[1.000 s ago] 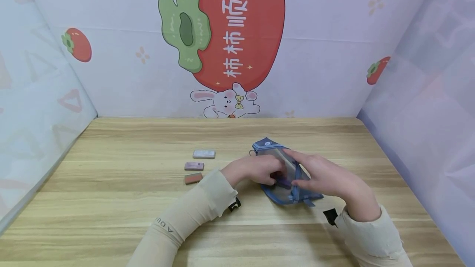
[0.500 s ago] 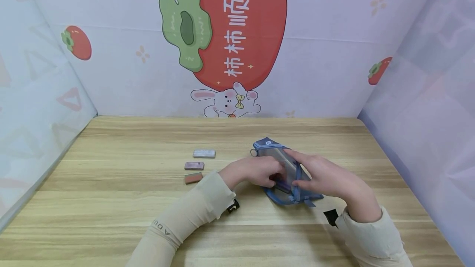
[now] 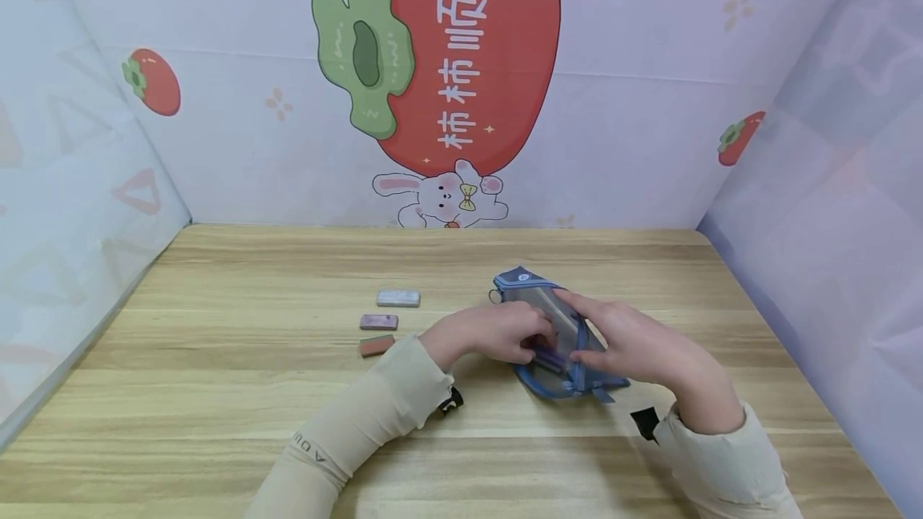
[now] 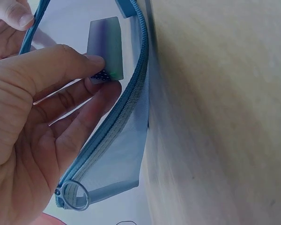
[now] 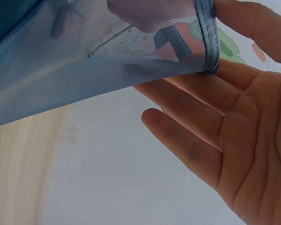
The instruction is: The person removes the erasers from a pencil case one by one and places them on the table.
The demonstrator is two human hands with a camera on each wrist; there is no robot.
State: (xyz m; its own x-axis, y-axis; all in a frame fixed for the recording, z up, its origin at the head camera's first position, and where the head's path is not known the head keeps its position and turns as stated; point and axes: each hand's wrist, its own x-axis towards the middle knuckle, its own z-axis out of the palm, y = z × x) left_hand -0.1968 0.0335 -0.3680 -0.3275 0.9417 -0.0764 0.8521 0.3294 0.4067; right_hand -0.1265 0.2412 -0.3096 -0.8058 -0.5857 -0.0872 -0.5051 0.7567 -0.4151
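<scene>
A blue mesh zip pouch (image 3: 602, 379) lies on the wooden table with its mouth open towards the left. My left hand (image 3: 513, 332) reaches into that mouth. In the left wrist view its thumb and fingers pinch one end of a purple-and-green eraser (image 4: 105, 47), and a zip with a ring pull (image 4: 76, 194) runs beneath the hand. My right hand (image 3: 634, 343) grips the pouch at its zipped edge. The right wrist view shows the thumb on one side of that blue edge (image 5: 208, 35) and fingers on the other, the lower fingers stretched out.
Left of the pouch lie three small blocks: a whitish one (image 3: 398, 298), a pale purple one (image 3: 379, 322) and a reddish-brown one with a green edge (image 3: 376, 346). Black pieces show at the left cuff (image 3: 451, 401) and right cuff (image 3: 645, 423). Printed walls enclose the table (image 3: 216, 423).
Both hands and the pouch stay almost in place. Slightly more of the purple eraser shows beside the left fingertips inside the pouch mouth.
</scene>
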